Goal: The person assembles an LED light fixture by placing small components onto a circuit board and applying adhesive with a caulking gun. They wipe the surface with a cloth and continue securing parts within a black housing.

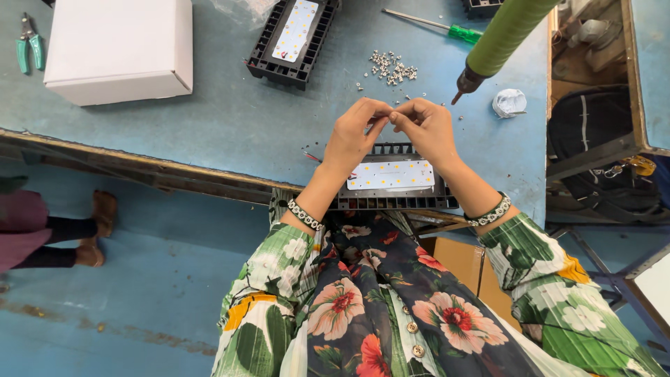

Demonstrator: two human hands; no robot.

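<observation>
The left hand (352, 136) and the right hand (427, 129) met fingertip to fingertip above a black ribbed light module (394, 183), both narrowed to a pinch on something too small to make out. The module was a finned plastic or metal frame carrying a flat white strip dotted with small yellow squares; it lay at the near edge of the table (230, 119), its long axis running left to right across the person's lap. A second module (293, 38) of the same kind lay farther back, its long axis angled away toward the upper right.

The table was a worn, scuffed blue sheet with a rusty metal rim. On it sat a plain white cardboard box (118, 49), a scatter of tiny silvery screws (392, 66), a green-handled screwdriver (436, 26), green-gripped pliers (29, 45) and a crumpled white wad (509, 102). A hanging powered driver (497, 43) with a ribbed green sleeve pointed its tip down-left, near the right hand. The floor (139, 293) was painted blue and stained.
</observation>
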